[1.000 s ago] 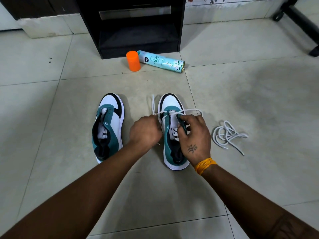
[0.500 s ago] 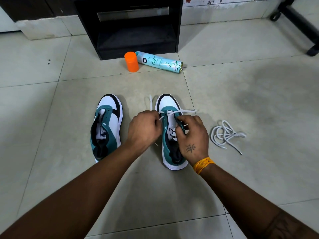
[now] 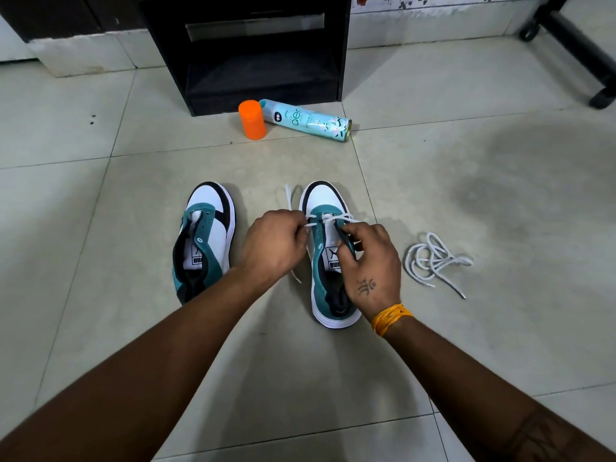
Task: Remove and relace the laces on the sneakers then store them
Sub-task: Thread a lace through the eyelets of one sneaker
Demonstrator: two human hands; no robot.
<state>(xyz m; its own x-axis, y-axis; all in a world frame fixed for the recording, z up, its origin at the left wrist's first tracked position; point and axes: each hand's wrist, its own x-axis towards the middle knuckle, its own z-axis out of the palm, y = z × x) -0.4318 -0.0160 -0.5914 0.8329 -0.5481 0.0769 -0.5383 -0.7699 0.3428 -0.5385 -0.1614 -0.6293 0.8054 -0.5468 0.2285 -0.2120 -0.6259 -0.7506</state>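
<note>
Head view, looking down at a tiled floor [image 3: 466, 328]. Two teal, white and black sneakers stand side by side, toes pointing away from the person. Left sneaker [image 3: 205, 241] has bare eyelets, tongue with logo visible. Right sneaker [image 3: 328, 255] has a white lace [image 3: 328, 217] crossing the front eyelets. Left hand [image 3: 275, 246] sits just left of the right sneaker, fingers curled and pinching the lace where it leaves the left eyelet row; a loose stretch of the same lace loops on the floor beyond the hand and a thin end shows below the hand. Right hand [image 3: 370, 265] lies over the right side of the right sneaker, fingers bent, fingertips at the eyelet row pinching the lace; the exact contact is partly hidden. Orange thread wristband [image 3: 390, 317] on the right wrist, small tattoo on the back of that hand. A second white lace [image 3: 433, 258] lies in a loose tangle on the floor to the right of the right sneaker, apart from it. Farther back, an orange cap [image 3: 252, 120] stands upright, touching or just beside a light blue spray can [image 3: 306, 119] lying on its side. Behind them a black shelf unit [image 3: 246, 51]. Black chair base [image 3: 580, 45] with casters at top right.
</note>
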